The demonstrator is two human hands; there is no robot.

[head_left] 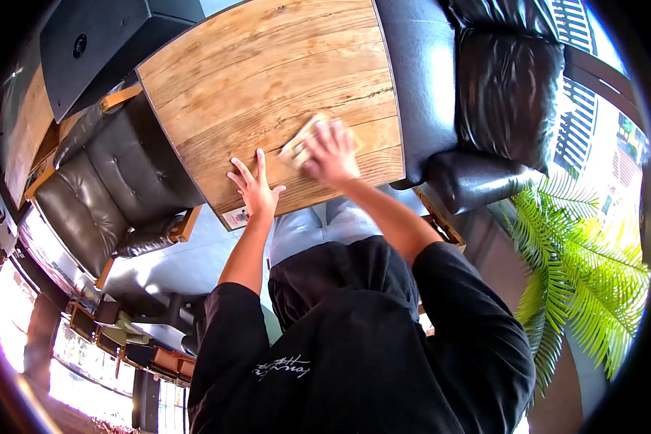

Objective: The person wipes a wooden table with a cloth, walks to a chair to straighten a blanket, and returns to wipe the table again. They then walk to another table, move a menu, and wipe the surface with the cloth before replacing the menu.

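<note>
My left hand point(257, 189) rests near the close edge of the wooden table point(267, 69), its fingers spread, with nothing in it. To the right of it, my right hand point(333, 156) presses a pale yellowish cloth point(295, 150) against the tabletop. Part of the cloth sticks out to the left of the fingers, and the rest is covered by the palm. The right hand's fingers are somewhat blurred. A small white label point(236, 218) sits at the table's near left corner, just below my left hand.
A dark leather armchair point(116, 188) with wooden arms stands left of the table. Along the right side runs a black leather sofa point(427, 79) with a cushion point(510, 94). A large black box point(108, 50) stands at the upper left. Green palm fronds point(579, 267) spread at the right.
</note>
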